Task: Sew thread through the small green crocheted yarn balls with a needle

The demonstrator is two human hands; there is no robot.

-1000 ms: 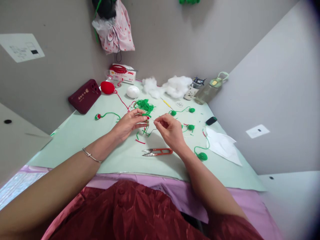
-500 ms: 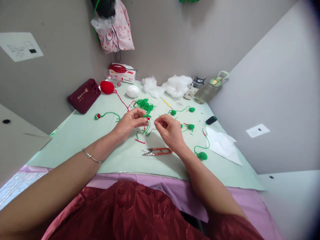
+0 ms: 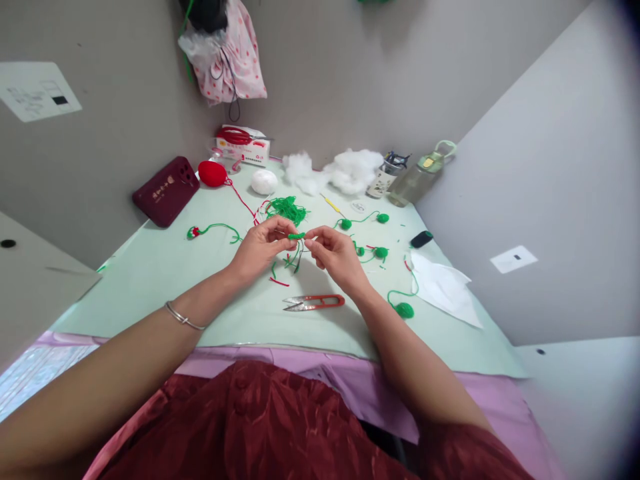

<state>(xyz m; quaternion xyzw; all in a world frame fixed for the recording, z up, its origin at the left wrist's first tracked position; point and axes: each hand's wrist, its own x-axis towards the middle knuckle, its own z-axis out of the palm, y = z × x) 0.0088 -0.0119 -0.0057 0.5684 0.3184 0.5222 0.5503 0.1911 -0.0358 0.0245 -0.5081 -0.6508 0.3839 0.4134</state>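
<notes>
Above the middle of the mat, my left hand [image 3: 265,247] pinches a small green crocheted piece [image 3: 297,236] between thumb and fingers. My right hand [image 3: 337,257] is closed in a pinch at the right end of that piece, its fingertips meeting the edge. Whatever thin thing lies in those fingertips is too small to make out. Green and dark strands [image 3: 299,257] hang down below the piece. A pair of thread snips [image 3: 320,303] with orange handles lies on the mat just below my hands. Beyond them is a tangled heap of green yarn [image 3: 289,210].
Small green crocheted balls [image 3: 404,310] with yarn tails lie to the right, near white paper [image 3: 445,290]. At the back stand white stuffing [image 3: 353,171], a bottle [image 3: 417,177], a pen cup [image 3: 383,181] and a red yarn ball [image 3: 213,174]. A maroon phone [image 3: 167,192] leans at left.
The green piece has turned, so its red part no longer shows. My right hand has moved slightly left, up to the piece's edge. The view has shifted a little.
</notes>
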